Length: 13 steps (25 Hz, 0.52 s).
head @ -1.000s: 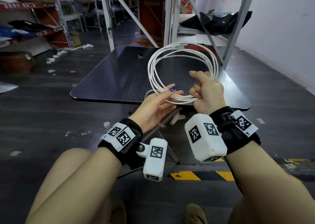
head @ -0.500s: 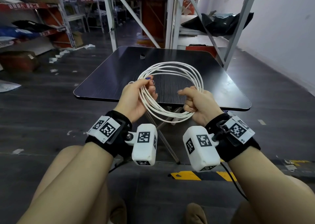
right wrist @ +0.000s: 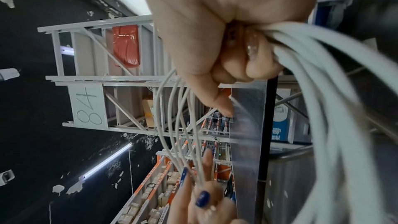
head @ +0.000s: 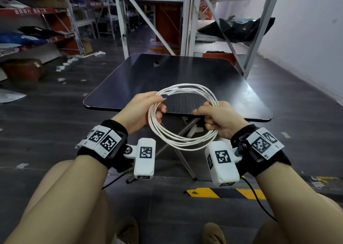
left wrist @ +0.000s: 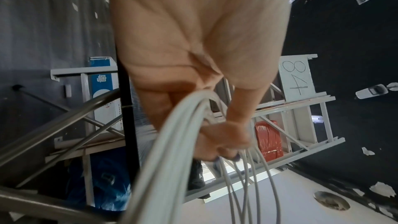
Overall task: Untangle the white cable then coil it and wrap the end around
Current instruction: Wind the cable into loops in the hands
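Lowered coil: cable (head: 182, 117) now flatter over bench (head: 241, 95) near edge | cable ends hidden, about five loops | left hand (head: 142, 112) grips one side | right hand (head: 220, 120) clenched round the other

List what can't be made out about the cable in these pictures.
- Cable ends: not visible in any view; the strands run into the left hand and right hand.
- Loop count: wrist views blur the strands near the camera.
- Small object on the table: too small to identify, head view.
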Motion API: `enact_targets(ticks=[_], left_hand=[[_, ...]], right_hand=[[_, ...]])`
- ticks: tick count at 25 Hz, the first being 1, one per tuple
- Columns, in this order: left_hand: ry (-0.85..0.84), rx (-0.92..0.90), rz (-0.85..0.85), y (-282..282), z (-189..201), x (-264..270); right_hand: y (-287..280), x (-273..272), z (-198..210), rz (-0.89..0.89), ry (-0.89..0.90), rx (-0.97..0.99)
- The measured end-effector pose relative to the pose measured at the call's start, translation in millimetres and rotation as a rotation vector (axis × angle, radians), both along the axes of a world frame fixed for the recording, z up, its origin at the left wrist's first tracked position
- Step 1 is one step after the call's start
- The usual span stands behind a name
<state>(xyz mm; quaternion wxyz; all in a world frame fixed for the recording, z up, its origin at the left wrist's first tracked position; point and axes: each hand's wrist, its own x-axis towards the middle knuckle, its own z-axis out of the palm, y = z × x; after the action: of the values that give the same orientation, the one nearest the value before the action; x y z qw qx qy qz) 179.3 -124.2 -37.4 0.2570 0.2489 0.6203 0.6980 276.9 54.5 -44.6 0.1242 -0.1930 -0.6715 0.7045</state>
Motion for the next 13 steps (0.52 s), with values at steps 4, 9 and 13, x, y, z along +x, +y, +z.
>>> enact_targets(ticks=[4,9,13], left_hand=[[0.189,-0.173,0.005,0,-13,-3],[0.393,-0.249,-0.052,-2,-20,-6],[0.478,-0.273,-0.038,-3,-21,-3]], right_hand=[[-3,0,-5,0.029,-0.04,0.084],[-1,-3,-11,0.019,-0.104,0.162],[-6,-5,-14,0.03,-0.12,0.246]])
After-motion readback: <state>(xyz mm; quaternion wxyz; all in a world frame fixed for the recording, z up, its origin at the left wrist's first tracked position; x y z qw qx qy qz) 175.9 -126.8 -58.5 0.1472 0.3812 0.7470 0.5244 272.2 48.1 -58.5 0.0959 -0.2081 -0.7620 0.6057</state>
